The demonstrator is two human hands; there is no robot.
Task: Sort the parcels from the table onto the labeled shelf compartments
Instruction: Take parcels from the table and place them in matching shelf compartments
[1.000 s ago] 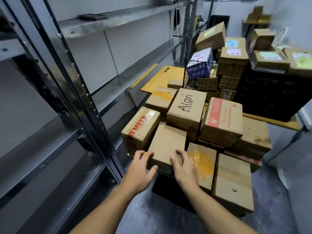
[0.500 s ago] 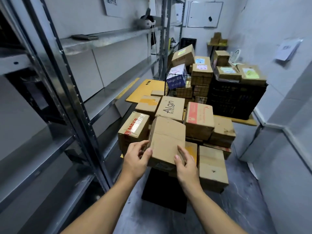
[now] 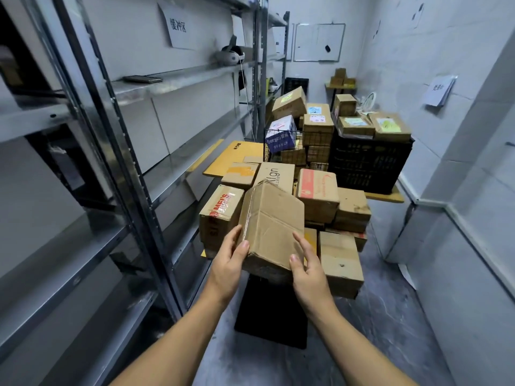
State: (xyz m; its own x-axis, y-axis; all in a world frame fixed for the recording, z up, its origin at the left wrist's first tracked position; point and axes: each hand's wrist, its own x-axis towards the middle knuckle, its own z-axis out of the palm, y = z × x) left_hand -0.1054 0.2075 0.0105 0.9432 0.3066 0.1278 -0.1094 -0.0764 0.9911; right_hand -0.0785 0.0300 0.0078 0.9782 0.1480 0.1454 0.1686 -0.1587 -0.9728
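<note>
By shelf: one parcel, left hand, right hand.

A: How many hands?
B: Two, a left hand and a right hand, on one plain brown cardboard parcel.
A: Crates, baskets?
B: One black plastic crate carrying two flat labelled cardboard boxes; one black wire basket.
A: Signs?
B: Two handwritten white paper sheets: left-wall sheet, right-wall sheet. One whiteboard.
</note>
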